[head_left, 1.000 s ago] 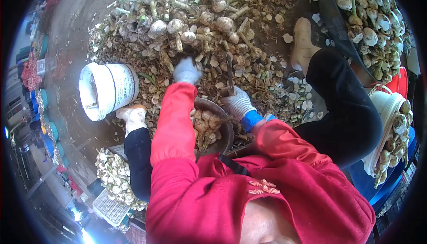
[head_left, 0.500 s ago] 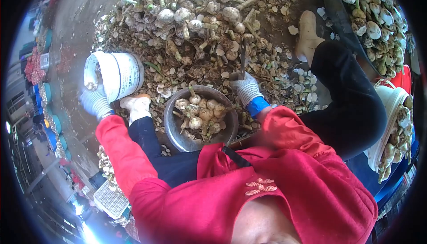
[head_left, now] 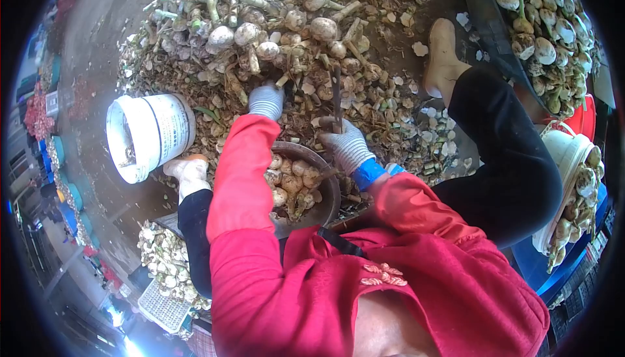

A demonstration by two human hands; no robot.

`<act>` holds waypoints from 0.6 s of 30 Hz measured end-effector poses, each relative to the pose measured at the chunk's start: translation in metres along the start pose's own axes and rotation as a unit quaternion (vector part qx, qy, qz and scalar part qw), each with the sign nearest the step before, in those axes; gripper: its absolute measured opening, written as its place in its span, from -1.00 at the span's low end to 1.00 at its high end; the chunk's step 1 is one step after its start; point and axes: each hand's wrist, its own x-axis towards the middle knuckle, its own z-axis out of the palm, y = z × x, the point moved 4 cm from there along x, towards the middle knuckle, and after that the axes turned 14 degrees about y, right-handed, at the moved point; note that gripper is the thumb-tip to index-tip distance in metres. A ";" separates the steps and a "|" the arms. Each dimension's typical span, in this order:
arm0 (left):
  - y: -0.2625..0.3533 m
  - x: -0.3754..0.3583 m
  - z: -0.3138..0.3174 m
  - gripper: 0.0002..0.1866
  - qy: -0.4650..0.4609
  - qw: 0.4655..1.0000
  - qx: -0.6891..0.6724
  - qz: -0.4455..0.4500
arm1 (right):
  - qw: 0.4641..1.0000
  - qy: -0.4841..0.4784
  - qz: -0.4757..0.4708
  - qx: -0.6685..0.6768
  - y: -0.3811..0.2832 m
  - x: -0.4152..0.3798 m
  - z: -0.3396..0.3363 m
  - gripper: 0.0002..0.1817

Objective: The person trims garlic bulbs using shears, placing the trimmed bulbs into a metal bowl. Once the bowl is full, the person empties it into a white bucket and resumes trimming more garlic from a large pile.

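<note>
My left hand (head_left: 265, 101), in a white knit glove, reaches into the near edge of a big heap of garlic bulbs (head_left: 247, 33) with stems. Its fingers are hidden among the bulbs and stalks. My right hand (head_left: 350, 145), gloved too, with a blue band at the wrist, grips a knife (head_left: 336, 90) whose long dark blade points away from me. Just below both hands sits a round metal bowl (head_left: 333, 195) holding several garlic bulbs (head_left: 296, 178), partly covered by my left sleeve.
A white bucket (head_left: 174, 126) lies tipped on its side at the left, beside my foot. Trimmed stems and peelings (head_left: 403, 135) litter the floor. To the right are a dark container (head_left: 501, 38) heaped with garlic and a full white bucket (head_left: 552, 191). A white crate (head_left: 163, 305) stands lower left.
My left hand has left the white bucket's mouth, where it was with a garlic bulb, and moved right to the heap. My right hand still holds the knife in about the same place.
</note>
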 end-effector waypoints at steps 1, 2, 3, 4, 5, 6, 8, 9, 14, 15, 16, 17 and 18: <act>0.010 -0.012 -0.032 -0.62 0.041 0.996 -0.074 0.023 | 1.000 -0.005 0.003 0.014 -0.006 -0.003 0.001 -0.58; 0.014 -0.031 -0.066 -0.53 0.081 0.985 -0.147 0.046 | 0.999 -0.011 0.006 0.029 -0.011 -0.007 0.002 -0.57; 0.019 -0.053 -0.098 -0.43 0.121 0.966 -0.218 0.066 | 0.999 -0.019 0.010 0.044 -0.014 -0.010 0.004 -0.56; 0.014 -0.071 -0.105 -0.37 0.121 0.938 -0.324 0.017 | 0.998 -0.032 -0.014 0.047 -0.007 -0.004 0.005 -0.58; 0.008 -0.089 -0.112 -0.30 0.124 0.896 -0.424 -0.032 | 0.997 -0.042 -0.045 0.052 0.001 0.002 0.007 -0.59; 0.005 -0.111 -0.121 -0.30 0.145 0.859 -0.490 -0.036 | 0.997 -0.050 -0.046 0.038 -0.005 -0.005 0.010 -0.60; 0.003 -0.150 -0.139 -0.31 0.177 0.830 -0.526 -0.050 | 0.994 -0.074 -0.078 -0.032 -0.009 -0.016 0.015 -0.64; 0.001 -0.167 -0.140 -0.30 0.193 0.805 -0.556 -0.067 | 0.986 -0.089 -0.109 -0.088 -0.009 -0.019 0.017 -0.67; 0.000 -0.232 -0.109 -0.43 0.136 0.576 -0.785 -0.182 | 0.818 -0.089 -0.423 -0.380 -0.037 -0.074 0.020 -0.73; 0.000 -0.240 -0.095 -0.43 0.086 0.452 -0.855 -0.238 | 0.792 -0.108 -0.436 -0.413 -0.039 -0.085 0.021 -0.73; -0.001 -0.247 -0.088 -0.45 0.084 0.457 -0.854 -0.233 | 0.765 -0.127 -0.448 -0.445 -0.041 -0.094 0.022 -0.74; -0.001 -0.255 -0.082 -0.46 0.083 0.462 -0.854 -0.227 | 0.741 -0.147 -0.458 -0.468 -0.043 -0.101 0.024 -0.73; 0.007 -0.261 -0.098 -0.47 0.130 0.594 -0.778 -0.160 | 0.717 -0.167 -0.467 -0.491 -0.045 -0.108 0.025 -0.72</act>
